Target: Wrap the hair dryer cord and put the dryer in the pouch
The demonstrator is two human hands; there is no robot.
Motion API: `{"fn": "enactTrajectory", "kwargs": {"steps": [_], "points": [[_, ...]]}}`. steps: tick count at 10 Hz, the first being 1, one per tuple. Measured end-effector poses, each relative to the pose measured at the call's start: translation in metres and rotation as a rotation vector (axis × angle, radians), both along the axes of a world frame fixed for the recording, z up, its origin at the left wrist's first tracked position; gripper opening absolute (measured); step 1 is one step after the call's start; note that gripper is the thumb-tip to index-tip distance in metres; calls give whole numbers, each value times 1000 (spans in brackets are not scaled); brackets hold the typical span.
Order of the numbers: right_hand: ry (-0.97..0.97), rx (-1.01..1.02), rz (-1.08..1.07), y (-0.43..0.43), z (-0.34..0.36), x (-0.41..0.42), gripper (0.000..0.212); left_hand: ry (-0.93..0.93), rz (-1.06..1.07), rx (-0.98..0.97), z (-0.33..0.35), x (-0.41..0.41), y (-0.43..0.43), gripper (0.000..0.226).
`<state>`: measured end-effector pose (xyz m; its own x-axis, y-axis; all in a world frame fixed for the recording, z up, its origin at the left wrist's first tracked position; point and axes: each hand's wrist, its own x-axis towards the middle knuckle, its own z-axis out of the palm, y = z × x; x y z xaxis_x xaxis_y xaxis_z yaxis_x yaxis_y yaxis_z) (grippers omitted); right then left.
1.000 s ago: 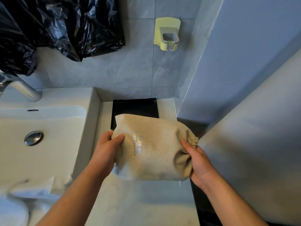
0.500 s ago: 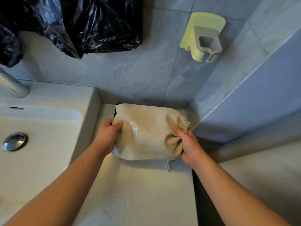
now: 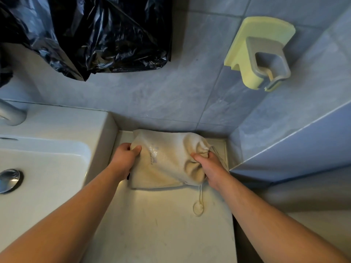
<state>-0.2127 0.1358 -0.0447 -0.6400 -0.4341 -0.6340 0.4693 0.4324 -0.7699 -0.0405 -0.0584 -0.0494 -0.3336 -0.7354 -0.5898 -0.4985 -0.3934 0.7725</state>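
At the far end of the pale desk [image 3: 161,230], close against the grey tiled wall [image 3: 152,99]: a beige cloth pouch [image 3: 167,162], lying crosswise, full and rounded, with faint printed lettering on its upper face. Closed base to the left, gathered mouth to the right. Down on the desk or just above it; impossible to tell which from the narrow shadow along the near edge. Hair dryer and cord hidden from view.

Left hand [image 3: 123,158] at the pouch's left end, thumb on top, fingers [image 3: 126,147] curled round the far corner and clamped on the cloth. Right hand [image 3: 210,166] at the puckered mouth, thumb laid leftward over the bunched fabric, other fingers wrapped round the far side and clamped on the gathers. Both forearms bare, reaching in from the near edge.

From the mouth, a thin drawstring [image 3: 199,204] trailing nearward onto the desk and ending in a small loop; further strands just right of the right hand.

To the left, right beside the desk, a white sink [image 3: 57,168] with a metal drain plug [image 3: 8,179] and, at the far left, part of a chrome faucet [image 3: 11,114]. On the wall above the sink, a crumpled black plastic bag [image 3: 98,35]. Up on the right, well apart from the pouch, a yellow and grey wall holder [image 3: 260,57] fixed to the tiles.
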Motion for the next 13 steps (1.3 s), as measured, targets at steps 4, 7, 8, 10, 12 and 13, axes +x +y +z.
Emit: {"fn": "enactTrajectory", "kwargs": {"steps": [4, 7, 8, 10, 12, 13], "points": [[315, 203, 70, 0, 10, -4, 40, -156, -211, -395, -2, -9, -6, 30], [722, 306, 498, 23, 2, 19, 66, -214, -593, -722, -17, 10, 31, 67], [677, 318, 497, 23, -2, 18, 66, -241, -661, -704, -21, 12, 29, 71], [648, 339, 543, 23, 8, 14, 65, -266, -716, -674, -8, 14, 24, 73], [758, 358, 533, 20, 50, 21, 53, -311, -791, -642, 5, 20, 13, 73], [663, -64, 299, 26, 126, 39, 29, -276, -791, -707, 18, 14, 11, 48]]}}
